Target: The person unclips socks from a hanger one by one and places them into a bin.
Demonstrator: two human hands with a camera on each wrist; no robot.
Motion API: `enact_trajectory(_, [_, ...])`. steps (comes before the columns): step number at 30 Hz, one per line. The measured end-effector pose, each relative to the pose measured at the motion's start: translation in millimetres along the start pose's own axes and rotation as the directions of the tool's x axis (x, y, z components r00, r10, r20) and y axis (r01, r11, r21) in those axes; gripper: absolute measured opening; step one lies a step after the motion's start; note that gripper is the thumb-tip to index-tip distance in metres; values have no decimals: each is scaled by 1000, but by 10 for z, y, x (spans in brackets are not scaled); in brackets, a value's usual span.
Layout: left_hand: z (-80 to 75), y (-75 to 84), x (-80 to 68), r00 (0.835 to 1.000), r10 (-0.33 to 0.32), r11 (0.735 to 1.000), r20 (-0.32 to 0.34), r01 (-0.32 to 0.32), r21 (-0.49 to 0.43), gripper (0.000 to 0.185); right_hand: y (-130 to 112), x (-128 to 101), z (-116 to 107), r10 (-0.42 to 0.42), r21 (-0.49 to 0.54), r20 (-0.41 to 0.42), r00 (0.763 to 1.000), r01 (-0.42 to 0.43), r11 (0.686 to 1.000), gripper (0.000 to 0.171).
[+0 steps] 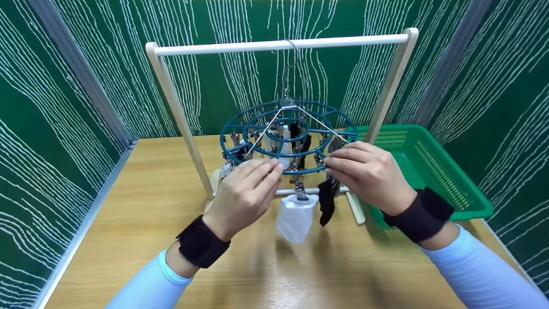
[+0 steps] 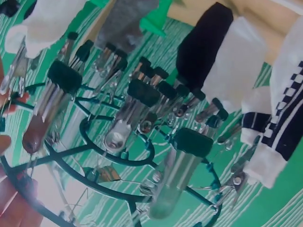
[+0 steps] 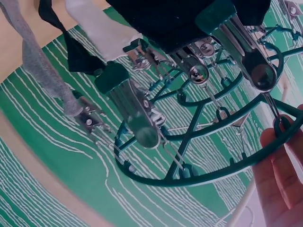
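Teal round clip hanger is hung from the white rod, its hook pointing up, its rings nearly level and broadest sideways in the head view. At left, the front rim is pinched and partly hidden by the left hand, cut off in its wrist view. Midway, items behind the rings are hard to make out; a white cloth is clipped in front. Rightward, a black sock is hung, the rim is pinched by the right hand, and a green basket is partly covered.

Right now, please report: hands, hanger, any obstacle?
Left hand, right hand: gripping clip hanger. Hanger hooked over white rod. Green basket right of hanger.
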State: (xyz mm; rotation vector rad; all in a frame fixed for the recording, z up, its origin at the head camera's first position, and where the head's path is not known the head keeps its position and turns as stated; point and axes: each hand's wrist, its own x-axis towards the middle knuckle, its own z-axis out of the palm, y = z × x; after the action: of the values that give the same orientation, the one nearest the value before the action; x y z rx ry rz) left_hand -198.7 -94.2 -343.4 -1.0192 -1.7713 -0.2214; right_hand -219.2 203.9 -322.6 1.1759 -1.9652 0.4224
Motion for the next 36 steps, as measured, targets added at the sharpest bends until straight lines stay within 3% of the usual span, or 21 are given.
enact_trajectory(8, [-3, -17, -6, 1000, 7, 999, 0, -7, 47, 18, -72, 31, 19, -18, -8, -5, 1000, 18, 1000, 20])
enact_trajectory(14, [-16, -59, -48, 1000, -3, 999, 13, 3, 42, 19, -56, 26, -7, 60, -5, -45, 997, -61, 998, 30])
enact_trajectory(21, [-21, -126, -114, 999, -39, 999, 11, 38, 21, 21, 23, -44, -37, 126, -78, 41, 991, -123, 989, 46])
enact_trajectory(29, [12, -168, -158, 997, -73, 997, -13, 74, 5, 21, 70, -70, 16, 101, -72, 43, 994, -98, 993, 30])
enact_trajectory(36, [15, -112, -176, 996, -53, 996, -68, 58, 70, 26, 66, -42, 30, 73, -61, 15, 997, -72, 996, 28])
